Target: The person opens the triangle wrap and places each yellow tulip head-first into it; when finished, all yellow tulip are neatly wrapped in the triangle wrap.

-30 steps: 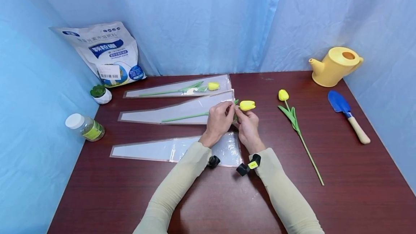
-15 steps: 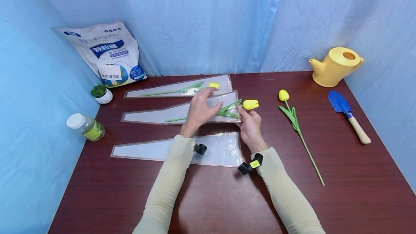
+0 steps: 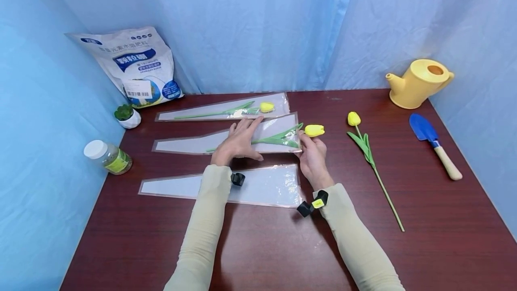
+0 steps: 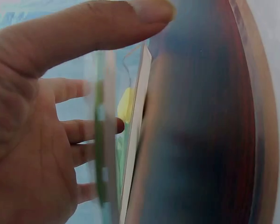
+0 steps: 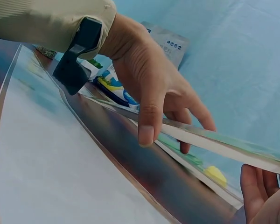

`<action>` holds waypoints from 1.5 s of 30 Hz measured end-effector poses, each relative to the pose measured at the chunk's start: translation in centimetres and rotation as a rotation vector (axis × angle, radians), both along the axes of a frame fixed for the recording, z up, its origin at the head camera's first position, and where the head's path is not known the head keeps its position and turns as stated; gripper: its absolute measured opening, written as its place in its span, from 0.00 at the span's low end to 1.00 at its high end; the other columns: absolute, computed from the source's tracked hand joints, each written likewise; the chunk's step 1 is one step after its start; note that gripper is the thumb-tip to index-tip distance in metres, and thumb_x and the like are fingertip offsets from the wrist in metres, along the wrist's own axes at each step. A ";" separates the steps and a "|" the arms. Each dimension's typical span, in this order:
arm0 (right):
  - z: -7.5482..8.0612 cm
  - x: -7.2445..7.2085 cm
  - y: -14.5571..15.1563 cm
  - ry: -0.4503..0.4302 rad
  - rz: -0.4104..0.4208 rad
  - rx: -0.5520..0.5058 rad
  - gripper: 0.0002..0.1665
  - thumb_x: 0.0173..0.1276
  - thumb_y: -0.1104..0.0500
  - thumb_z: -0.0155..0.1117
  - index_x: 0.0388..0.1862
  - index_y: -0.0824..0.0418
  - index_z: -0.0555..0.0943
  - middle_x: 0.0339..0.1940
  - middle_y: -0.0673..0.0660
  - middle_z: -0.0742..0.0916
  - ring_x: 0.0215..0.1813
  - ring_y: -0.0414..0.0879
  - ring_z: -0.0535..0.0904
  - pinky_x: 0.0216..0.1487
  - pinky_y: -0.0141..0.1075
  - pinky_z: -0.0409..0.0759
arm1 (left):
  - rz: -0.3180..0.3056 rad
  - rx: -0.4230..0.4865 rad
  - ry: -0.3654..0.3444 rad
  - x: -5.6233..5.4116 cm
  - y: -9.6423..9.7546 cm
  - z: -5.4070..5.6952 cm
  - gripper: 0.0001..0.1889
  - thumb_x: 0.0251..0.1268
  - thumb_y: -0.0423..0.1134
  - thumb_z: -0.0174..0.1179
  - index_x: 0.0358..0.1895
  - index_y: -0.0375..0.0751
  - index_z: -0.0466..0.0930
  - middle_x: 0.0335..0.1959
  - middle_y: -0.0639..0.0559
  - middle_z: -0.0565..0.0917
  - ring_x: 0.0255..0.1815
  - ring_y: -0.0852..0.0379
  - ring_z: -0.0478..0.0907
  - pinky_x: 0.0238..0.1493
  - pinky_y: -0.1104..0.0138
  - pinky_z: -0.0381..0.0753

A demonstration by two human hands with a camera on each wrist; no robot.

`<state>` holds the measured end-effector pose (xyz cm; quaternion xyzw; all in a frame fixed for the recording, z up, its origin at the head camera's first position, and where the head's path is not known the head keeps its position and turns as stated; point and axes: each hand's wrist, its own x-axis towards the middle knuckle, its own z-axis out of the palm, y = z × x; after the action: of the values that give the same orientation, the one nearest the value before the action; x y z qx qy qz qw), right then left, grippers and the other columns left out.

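My left hand (image 3: 238, 142) is over the middle clear plastic flower sleeve (image 3: 190, 143), fingers spread; in the right wrist view the thumb (image 5: 149, 121) lies on its near side and the other fingers beyond it. My right hand (image 3: 313, 158) pinches the sleeve's wide right end, just below the tulip's yellow bloom (image 3: 314, 130). The bloom sticks out past that end, while the green leaves (image 3: 278, 139) and stem lie within the sleeve. Whether the right fingers also hold the stem is hidden.
Behind lies a sleeve (image 3: 194, 115) with a yellow tulip inside; in front, another sleeve (image 3: 262, 187) without one. A loose tulip (image 3: 365, 147), blue trowel (image 3: 422, 127) and yellow watering can (image 3: 416, 84) stand right. A fertilizer bag (image 3: 137, 66), succulent (image 3: 127, 116) and jar (image 3: 109, 156) stand left.
The left hand has left the sleeve's right end and moved left along it, its fingers spreading. The sleeve and bloom have shifted slightly right, with the right hand still at the end.
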<state>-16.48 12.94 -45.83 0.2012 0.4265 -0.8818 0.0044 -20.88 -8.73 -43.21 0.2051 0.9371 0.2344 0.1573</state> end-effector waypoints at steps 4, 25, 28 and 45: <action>0.1 0.1 0.0 0.009 0.011 -0.018 0.03 0.76 0.63 0.55 0.46 0.60 0.74 0.32 0.47 0.90 0.37 0.35 0.87 0.33 0.29 0.85 | 0.004 -0.008 0.021 -0.1 0.0 -0.2 0.63 0.45 0.51 0.80 0.82 0.57 0.43 0.78 0.43 0.59 0.81 0.44 0.54 0.83 0.44 0.38; 0.3 -0.3 0.6 0.005 0.025 -0.084 0.04 0.77 0.66 0.51 0.46 0.59 0.72 0.34 0.48 0.90 0.40 0.36 0.88 0.39 0.31 0.86 | 0.000 -0.064 0.149 0.0 0.1 0.0 0.53 0.55 0.44 0.72 0.81 0.56 0.47 0.74 0.44 0.65 0.75 0.46 0.61 0.81 0.46 0.49; 0.6 -0.3 1.1 0.028 0.070 -0.001 0.04 0.78 0.64 0.51 0.46 0.57 0.72 0.32 0.46 0.88 0.39 0.35 0.87 0.38 0.32 0.86 | 0.010 -0.057 0.154 0.1 0.0 -0.1 0.51 0.56 0.43 0.70 0.81 0.57 0.47 0.71 0.44 0.66 0.72 0.47 0.64 0.80 0.48 0.52; 1.8 -0.6 5.0 -0.008 0.146 0.283 0.11 0.80 0.51 0.49 0.51 0.56 0.74 0.34 0.44 0.86 0.34 0.37 0.84 0.41 0.28 0.84 | 0.007 -0.042 0.128 0.0 0.0 -0.3 0.48 0.58 0.44 0.69 0.80 0.57 0.51 0.68 0.43 0.67 0.64 0.47 0.66 0.75 0.47 0.60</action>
<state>-17.10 17.95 -44.02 0.1717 0.5600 -0.8094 0.0420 -20.89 -8.75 -43.47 0.2130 0.9507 0.2018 0.1004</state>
